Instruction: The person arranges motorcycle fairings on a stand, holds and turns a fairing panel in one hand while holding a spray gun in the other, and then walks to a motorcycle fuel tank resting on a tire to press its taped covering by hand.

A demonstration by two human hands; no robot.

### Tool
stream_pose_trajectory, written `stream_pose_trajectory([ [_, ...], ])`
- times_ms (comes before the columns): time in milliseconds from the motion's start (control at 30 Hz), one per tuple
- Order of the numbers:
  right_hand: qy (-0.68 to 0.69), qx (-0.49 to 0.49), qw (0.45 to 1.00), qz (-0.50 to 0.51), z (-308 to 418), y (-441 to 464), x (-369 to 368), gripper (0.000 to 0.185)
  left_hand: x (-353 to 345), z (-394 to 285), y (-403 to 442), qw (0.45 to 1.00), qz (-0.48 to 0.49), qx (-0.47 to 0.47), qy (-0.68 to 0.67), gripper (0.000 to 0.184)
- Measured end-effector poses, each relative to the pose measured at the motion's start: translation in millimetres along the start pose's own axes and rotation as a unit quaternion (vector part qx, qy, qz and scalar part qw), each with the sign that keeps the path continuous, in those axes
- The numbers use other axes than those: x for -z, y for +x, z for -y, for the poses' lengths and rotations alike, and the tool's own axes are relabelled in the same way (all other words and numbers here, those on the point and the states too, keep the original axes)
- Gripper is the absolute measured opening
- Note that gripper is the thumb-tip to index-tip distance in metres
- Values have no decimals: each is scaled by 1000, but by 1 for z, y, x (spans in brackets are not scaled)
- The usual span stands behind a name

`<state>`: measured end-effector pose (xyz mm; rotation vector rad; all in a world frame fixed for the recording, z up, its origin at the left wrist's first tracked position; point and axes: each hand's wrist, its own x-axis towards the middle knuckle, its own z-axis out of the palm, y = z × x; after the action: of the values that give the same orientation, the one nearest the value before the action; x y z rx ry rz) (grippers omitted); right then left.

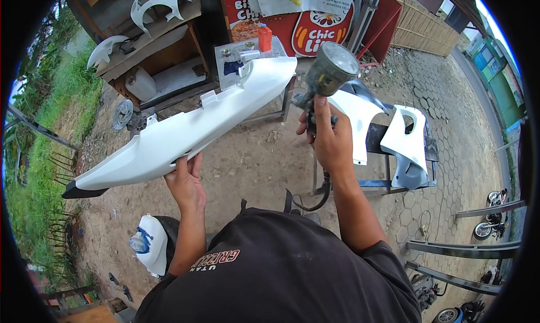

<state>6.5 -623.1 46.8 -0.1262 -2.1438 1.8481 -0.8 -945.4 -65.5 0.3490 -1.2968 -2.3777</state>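
My left hand (187,182) is closed on the lower edge of a long white motorcycle fairing panel (191,129), holding it up in the air. The panel slants from a black tip at lower left to a rounded end at upper right. My right hand (326,129) grips a paint spray gun (306,101) with a cup (335,67) on top. The gun is to the right of the panel's upper end, apart from it. A dark hose (323,194) hangs below that hand. Part of the gun's body and its trigger are hidden by my fingers.
White fairing pieces (406,140) lie on a metal stand at right. A small table (222,55) holds a red bottle (265,37). More white parts (160,5) rest on a wooden shelf (149,41). Another white part (152,250) sits low at left.
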Motion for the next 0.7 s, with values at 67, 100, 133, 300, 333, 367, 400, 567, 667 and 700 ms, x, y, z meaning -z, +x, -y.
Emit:
stream_pose_trajectory([
  [67, -9, 15, 1000, -19, -6, 3, 3, 66, 0, -1, 0, 1000, 2, -1, -3, 39],
  [100, -14, 23, 999, -29, -7, 4, 4, 66, 0, -1, 0, 1000, 0, -2, -2, 39],
  [133, -13, 27, 999, -25, -7, 3, 4, 65, 0, -1, 0, 1000, -1, -3, -1, 39],
  [300, -15, 15, 999, 34, 7, -12, -3, 63, -1, -2, -1, 1000, 1, -2, 4, 40],
  [333, -9, 16, 998, 55, 5, -14, -4, 62, -1, -2, -1, 1000, 1, 0, 3, 40],
  [367, 3, 13, 997, 71, 5, -17, -6, 62, -1, -2, -1, 1000, 2, 3, 2, 40],
  [400, 15, 10, 996, 87, 6, -20, -9, 62, -1, -2, -1, 1000, 2, 3, 2, 40],
  [567, 41, -28, 989, 142, 13, -28, -10, 61, 0, -1, -1, 1000, -3, 4, -3, 41],
  [667, 43, -26, 992, 117, 10, -26, -10, 62, -1, -3, -2, 1000, -4, 6, -2, 41],
  [700, 38, -20, 994, 102, 9, -24, -9, 62, 0, -3, -1, 1000, -1, 4, -2, 41],
])
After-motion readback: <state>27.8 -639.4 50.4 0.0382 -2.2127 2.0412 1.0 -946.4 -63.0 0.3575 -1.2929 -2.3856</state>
